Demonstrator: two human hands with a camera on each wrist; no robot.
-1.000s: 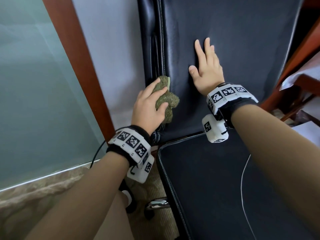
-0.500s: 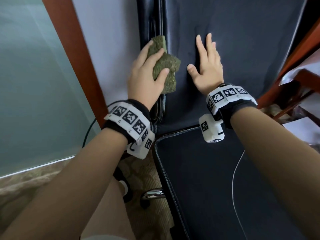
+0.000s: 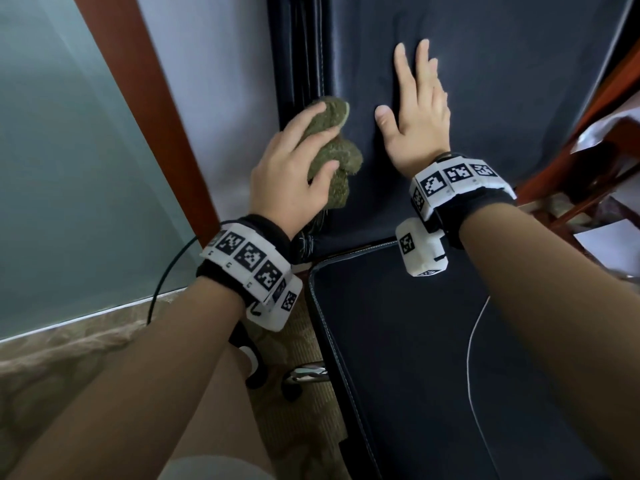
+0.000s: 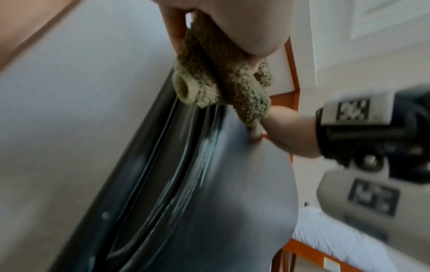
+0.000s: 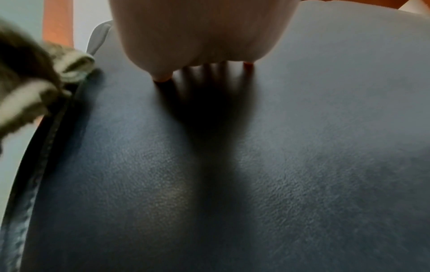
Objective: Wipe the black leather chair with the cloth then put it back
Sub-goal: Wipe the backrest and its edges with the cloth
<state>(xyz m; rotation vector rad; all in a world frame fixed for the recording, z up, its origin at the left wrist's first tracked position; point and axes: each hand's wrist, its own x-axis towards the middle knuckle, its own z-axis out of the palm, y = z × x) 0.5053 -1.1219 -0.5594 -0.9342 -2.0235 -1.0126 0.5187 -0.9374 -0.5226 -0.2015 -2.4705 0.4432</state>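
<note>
Cloth (image 3: 332, 147): bunched, gripped in left hand (image 3: 291, 178) fingers, lower on the stitched left edge of the black leather chair (image 3: 519, 98) backrest than half a second ago. Right hand (image 3: 415, 112): flat, fingers straight, still bracing backrest. Wiping ongoing; return pending.

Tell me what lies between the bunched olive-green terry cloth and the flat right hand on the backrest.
Only bare black leather chair back. The head view shows a narrow strip between the olive-green terry cloth and the right hand; nothing sits on it.
</note>
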